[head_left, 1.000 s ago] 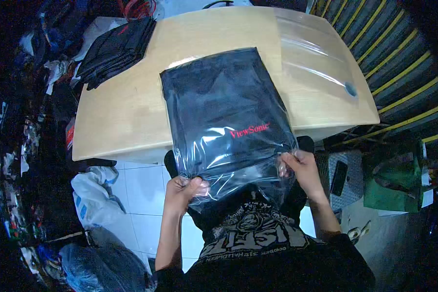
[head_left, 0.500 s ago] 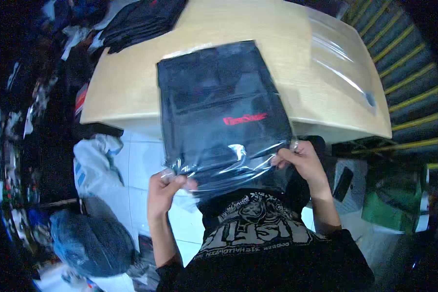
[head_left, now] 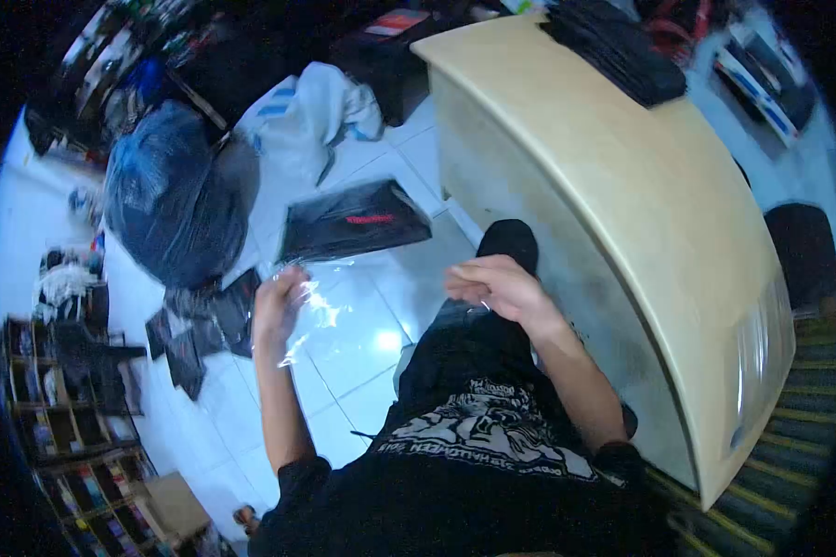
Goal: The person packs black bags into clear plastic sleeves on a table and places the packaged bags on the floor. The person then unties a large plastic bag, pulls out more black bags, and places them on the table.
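Observation:
My left hand is closed on the edge of a clear plastic bag, which glints between my hands. My right hand has its fingers pinched together, with a faint shine of the same plastic by the fingertips. Beyond both hands is a folded black cloth item with small red lettering. It looks blurred and tilted above the tiled floor. Whether it lies wholly inside the bag cannot be made out.
The pale wooden table stands to my right, bearing stacked black cloth and clear plastic sleeves. A stuffed dark plastic sack, a white sack and dark cloth pieces lie on the floor. Shelves stand at lower left.
My view and body have turned left from the table toward the floor. The bagged black cloth has swung off the table's edge, farther from my hands, and more loose plastic shows near my left hand.

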Motion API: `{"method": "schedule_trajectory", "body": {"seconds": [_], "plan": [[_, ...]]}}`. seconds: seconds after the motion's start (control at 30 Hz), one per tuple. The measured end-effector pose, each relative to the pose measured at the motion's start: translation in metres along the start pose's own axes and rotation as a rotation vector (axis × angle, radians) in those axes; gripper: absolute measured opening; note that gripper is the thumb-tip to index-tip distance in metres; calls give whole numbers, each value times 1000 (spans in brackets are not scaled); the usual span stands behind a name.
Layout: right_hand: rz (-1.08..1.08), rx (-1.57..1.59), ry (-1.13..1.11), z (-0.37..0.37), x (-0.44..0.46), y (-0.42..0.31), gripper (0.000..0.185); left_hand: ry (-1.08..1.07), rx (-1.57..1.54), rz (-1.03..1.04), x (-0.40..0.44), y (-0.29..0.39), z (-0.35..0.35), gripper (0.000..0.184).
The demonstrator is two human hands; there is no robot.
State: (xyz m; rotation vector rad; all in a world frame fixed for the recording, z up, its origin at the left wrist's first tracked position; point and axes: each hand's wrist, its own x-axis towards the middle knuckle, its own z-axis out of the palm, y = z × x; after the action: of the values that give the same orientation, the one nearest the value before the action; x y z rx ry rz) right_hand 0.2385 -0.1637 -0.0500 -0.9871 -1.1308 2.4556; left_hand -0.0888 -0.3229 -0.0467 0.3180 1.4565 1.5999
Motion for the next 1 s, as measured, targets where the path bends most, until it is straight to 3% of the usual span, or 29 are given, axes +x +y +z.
{"method": "schedule_trajectory", "body": {"seconds": [0.03,0.1,0.17,0.3,0.33,0.37,0.43,0.47,0.53,0.57,0.6,0.63,0.73,0.8,0.87,0.93,1.0], "plan": [[2,14,-7,-14,10,18,32,58,-103,10,16,-23,-8,16],[78,45,1,-19,15,36,31,-144,-20,79,47,-65,-44,14],[251,68,20,-10,13,43,29,11,-14,-90,70,-106,-75,14],[330,31,18,-2,28,85,28,288,-23,-374,47,-133,-105,13],[365,78,53,4,39,87,30,336,119,-498,60,-142,-133,24],[397,124,85,7,47,89,32,113,303,-639,58,-140,-175,28],[373,146,43,3,66,89,36,162,658,-617,76,-174,-258,28],[383,143,57,4,67,82,36,217,890,-421,90,-230,-379,29],[358,111,94,2,69,70,37,549,699,-521,55,-104,-380,22],[334,87,112,-2,70,68,37,642,365,-333,41,-55,-403,20],[308,62,124,-7,71,66,37,795,865,-297,45,-24,-479,18],[284,38,132,-10,75,65,37,655,247,-28,29,30,-502,20],[268,88,202,-12,67,57,32,856,162,205,-22,166,-482,27],[255,119,224,-16,66,59,29,1016,124,288,-43,198,-503,27],[263,151,185,-16,62,62,28,1191,48,365,-55,206,-469,24],[290,210,155,-18,56,72,27,1059,317,371,-67,160,-508,22],[280,193,148,-12,48,74,27,1056,349,290,-69,127,-491,19]]}}
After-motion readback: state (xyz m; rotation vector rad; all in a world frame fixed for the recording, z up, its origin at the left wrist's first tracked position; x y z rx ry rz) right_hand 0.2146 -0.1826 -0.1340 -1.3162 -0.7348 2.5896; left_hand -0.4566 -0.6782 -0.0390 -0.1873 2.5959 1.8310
